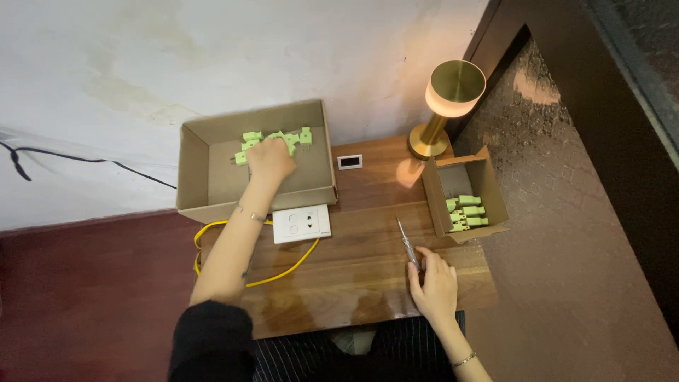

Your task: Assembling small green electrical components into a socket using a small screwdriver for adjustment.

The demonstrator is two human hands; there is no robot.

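Cardboard box (212,152) under my left hand (270,160), which closes over the green plugs (249,147) inside; I judge this the pick-up step. My right hand (433,284) grips a screwdriver (407,245), ready nearby.

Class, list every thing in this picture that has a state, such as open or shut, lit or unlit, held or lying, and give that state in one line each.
Lamp: lit, upright.
Large box: open, green plugs inside.
Small box: open, tilted on its side, green plugs inside.
Left hand: in the large box, on the plugs.
Right hand: holding a screwdriver.
Socket strip: lying flat, nothing plugged in.
Yellow cable: loose, looped on the table.
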